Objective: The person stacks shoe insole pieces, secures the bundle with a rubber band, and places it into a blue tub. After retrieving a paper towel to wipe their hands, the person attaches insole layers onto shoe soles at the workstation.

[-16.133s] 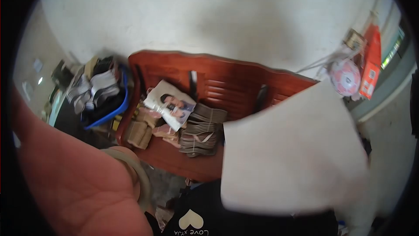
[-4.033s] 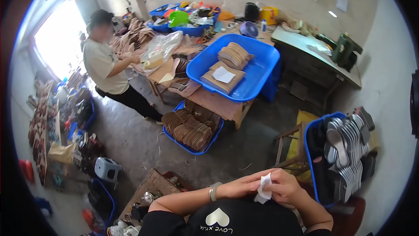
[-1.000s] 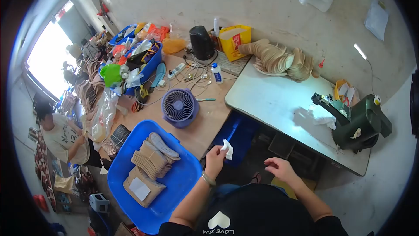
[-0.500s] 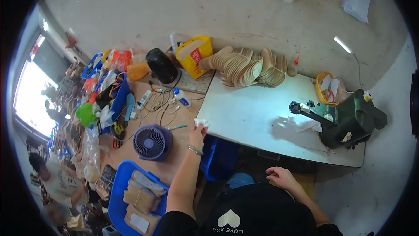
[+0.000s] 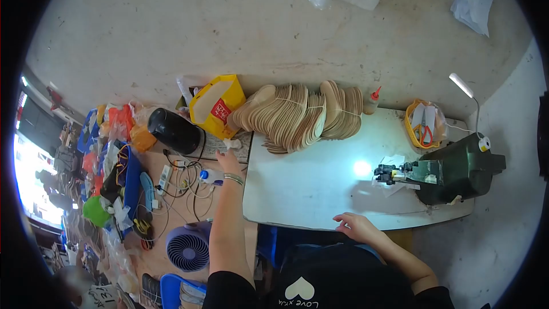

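My left hand (image 5: 229, 163), with a bracelet at the wrist, reaches out past the white worktable's left edge. Its fingers are closed on a crumpled white tissue (image 5: 233, 144). Just below that hand a white bottle with a blue cap (image 5: 211, 177) lies among the cables. Beyond it stands a yellow bag (image 5: 218, 106). My right hand (image 5: 355, 228) is over the front edge of the white worktable (image 5: 303, 186), its fingers loosely bent and a little apart, with nothing visible in them. Tied stacks of beige insole-shaped pieces (image 5: 286, 117) lie at the table's back.
A dark green machine (image 5: 463, 172) stands on the right, beside a yellow basket (image 5: 409, 129) with scissors. A red-tipped bottle (image 5: 372, 102) is near the wall. Left are a black kettle-like container (image 5: 174, 130), a purple fan (image 5: 189, 247) and a blue bin (image 5: 171, 292). Another person (image 5: 80, 286) is at lower left.
My left hand has moved away from me, from near the table's front left corner toward the yellow bag, still with the tissue. My right hand has come up to the table edge. The view has shifted.
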{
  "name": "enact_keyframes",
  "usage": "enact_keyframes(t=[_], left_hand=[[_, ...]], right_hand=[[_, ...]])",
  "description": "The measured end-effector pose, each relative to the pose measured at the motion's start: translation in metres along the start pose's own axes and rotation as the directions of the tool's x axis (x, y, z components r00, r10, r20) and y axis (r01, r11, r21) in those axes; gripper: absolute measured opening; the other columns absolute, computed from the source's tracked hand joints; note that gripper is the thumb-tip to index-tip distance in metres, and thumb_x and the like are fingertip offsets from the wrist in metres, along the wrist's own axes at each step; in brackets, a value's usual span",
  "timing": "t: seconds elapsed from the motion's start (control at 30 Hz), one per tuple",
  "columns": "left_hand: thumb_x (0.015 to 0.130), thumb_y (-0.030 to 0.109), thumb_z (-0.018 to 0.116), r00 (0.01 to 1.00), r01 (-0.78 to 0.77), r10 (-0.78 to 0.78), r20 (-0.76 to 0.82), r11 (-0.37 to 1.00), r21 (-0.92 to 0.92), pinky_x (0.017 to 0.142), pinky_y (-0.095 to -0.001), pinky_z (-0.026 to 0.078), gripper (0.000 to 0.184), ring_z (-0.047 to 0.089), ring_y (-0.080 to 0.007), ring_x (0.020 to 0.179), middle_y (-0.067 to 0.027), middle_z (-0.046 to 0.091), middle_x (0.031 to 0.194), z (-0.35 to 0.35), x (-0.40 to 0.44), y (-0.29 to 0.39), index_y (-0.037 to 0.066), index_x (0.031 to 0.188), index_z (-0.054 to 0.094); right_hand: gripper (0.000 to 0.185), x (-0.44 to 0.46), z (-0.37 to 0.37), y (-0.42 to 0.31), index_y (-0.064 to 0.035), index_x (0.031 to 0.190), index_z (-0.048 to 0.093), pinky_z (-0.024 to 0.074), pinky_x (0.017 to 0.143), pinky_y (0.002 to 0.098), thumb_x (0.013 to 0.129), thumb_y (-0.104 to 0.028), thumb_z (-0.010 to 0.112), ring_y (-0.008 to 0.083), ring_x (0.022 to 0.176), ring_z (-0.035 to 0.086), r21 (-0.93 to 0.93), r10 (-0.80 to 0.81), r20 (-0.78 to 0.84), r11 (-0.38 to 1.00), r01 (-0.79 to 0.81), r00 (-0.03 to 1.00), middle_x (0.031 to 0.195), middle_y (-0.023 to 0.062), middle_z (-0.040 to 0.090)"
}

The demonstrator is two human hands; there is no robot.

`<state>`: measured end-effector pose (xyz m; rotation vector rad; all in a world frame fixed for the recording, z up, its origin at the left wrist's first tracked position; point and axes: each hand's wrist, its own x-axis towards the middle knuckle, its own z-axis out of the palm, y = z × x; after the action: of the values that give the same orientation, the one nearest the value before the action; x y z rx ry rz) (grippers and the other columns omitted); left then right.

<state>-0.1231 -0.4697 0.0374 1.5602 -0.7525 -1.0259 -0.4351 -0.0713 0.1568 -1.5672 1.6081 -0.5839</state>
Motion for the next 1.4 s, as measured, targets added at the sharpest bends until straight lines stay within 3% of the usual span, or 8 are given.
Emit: enact_keyframes(t=[0.17, 0.3, 0.6, 1.0, 1.1, 1.2, 1.3, 1.4], left_hand=[[0.093, 0.027, 0.061, 0.803, -0.596, 0.555, 0.217, 0.743, 0.304, 0.105, -0.0439, 0.035, 0.061, 0.041, -0.0352, 0.126, -0.023, 0.038, 0.141, 0.04, -0.08, 0.064, -0.003, 0.14, 0.036], [0.091, 0.033, 0.064, 0.623, -0.779, 0.671, 0.403, 0.578, 0.242, 0.107, -0.0449, 0.033, 0.063, 0.043, -0.0383, 0.126, -0.025, 0.042, 0.139, 0.072, -0.102, 0.106, -0.003, 0.137, 0.041], [0.078, 0.06, 0.066, 0.762, -0.611, 0.159, 0.627, 0.497, 0.616, 0.107, -0.0479, 0.03, 0.076, 0.06, -0.0349, 0.11, -0.0196, 0.068, 0.107, 0.11, -0.09, 0.15, 0.002, 0.125, 0.055], [0.079, 0.045, 0.073, 0.71, -0.653, 0.288, 0.643, 0.611, 0.448, 0.112, -0.0531, 0.025, 0.058, 0.056, -0.0374, 0.109, -0.018, 0.066, 0.109, 0.065, -0.118, 0.126, 0.007, 0.12, 0.058], [0.083, 0.04, 0.069, 0.507, -0.84, 0.664, 0.549, 0.236, 0.489, 0.111, -0.0513, 0.027, 0.05, 0.051, -0.0369, 0.118, -0.019, 0.058, 0.125, 0.062, -0.15, 0.127, 0.006, 0.119, 0.059], [0.086, 0.036, 0.067, 0.498, -0.833, 0.514, 0.698, 0.507, 0.222, 0.11, -0.0512, 0.027, 0.053, 0.045, -0.0364, 0.124, -0.0188, 0.049, 0.136, 0.075, -0.202, 0.126, 0.003, 0.125, 0.055], [0.085, 0.038, 0.066, 0.405, -0.894, 0.441, 0.801, 0.375, 0.246, 0.113, -0.0506, 0.022, 0.065, 0.031, -0.0371, 0.136, -0.0203, 0.039, 0.145, 0.1, -0.232, 0.094, 0.0, 0.134, 0.047], [0.087, 0.051, 0.059, 0.386, -0.922, 0.384, 0.839, 0.141, 0.36, 0.118, -0.05, 0.011, 0.079, 0.013, -0.0351, 0.146, -0.0221, 0.027, 0.152, 0.109, -0.249, 0.063, 0.001, 0.143, 0.037]], right_hand=[[0.041, 0.062, -0.016, -0.012, -0.0072, 0.125, 0.056, 0.0528, 0.074, 0.0341, 0.088, -0.02, 0.069, 0.0224, 0.09, 0.065, 0.203, 0.024, -0.133, 0.979, 0.003, 0.991, 0.108, 0.0116, 0.065], [0.051, 0.146, -0.027, 0.012, -0.0025, 0.135, 0.046, 0.0493, 0.08, 0.0295, 0.092, -0.021, 0.065, 0.0179, 0.102, 0.06, 0.666, 0.204, -0.308, 0.744, 0.057, 0.929, 0.122, 0.009, 0.058], [0.075, 0.252, -0.071, -0.016, -0.01, 0.149, 0.027, 0.0432, 0.091, 0.0364, 0.092, -0.044, 0.061, 0.019, 0.117, 0.049, 0.82, 0.421, -0.22, 0.569, -0.068, 0.88, 0.138, 0.0083, 0.048], [0.07, 0.212, -0.032, -0.001, -0.0152, 0.151, 0.023, 0.0418, 0.099, 0.0425, 0.092, -0.017, 0.062, 0.0214, 0.128, 0.043, 0.748, 0.145, -0.428, 0.61, 0.26, 0.892, 0.145, 0.006, 0.04], [0.074, 0.18, -0.016, -0.022, -0.0089, 0.15, 0.023, 0.0452, 0.098, 0.0401, 0.089, -0.012, 0.066, 0.0248, 0.133, 0.036, 0.58, 0.052, -0.459, 0.774, 0.254, 0.887, 0.151, 0.0109, 0.029], [0.078, 0.164, -0.002, -0.019, -0.0055, 0.149, 0.021, 0.0454, 0.1, 0.0381, 0.086, -0.006, 0.068, 0.0289, 0.138, 0.033, 0.383, 0.068, -0.344, 0.921, 0.074, 0.937, 0.152, 0.0129, 0.027], [0.079, 0.19, 0.022, 0.035, -0.0073, 0.149, 0.022, 0.0459, 0.099, 0.038, 0.085, -0.006, 0.069, 0.0298, 0.136, 0.036, 0.861, 0.157, -0.248, 0.487, 0.143, 0.956, 0.152, 0.0133, 0.029], [0.081, 0.182, 0.0, 0.043, -0.0098, 0.15, 0.021, 0.0481, 0.095, 0.0365, 0.084, 0.001, 0.065, 0.0272, 0.126, 0.047, 0.892, 0.18, -0.136, 0.451, 0.041, 0.974, 0.149, 0.0118, 0.033]])
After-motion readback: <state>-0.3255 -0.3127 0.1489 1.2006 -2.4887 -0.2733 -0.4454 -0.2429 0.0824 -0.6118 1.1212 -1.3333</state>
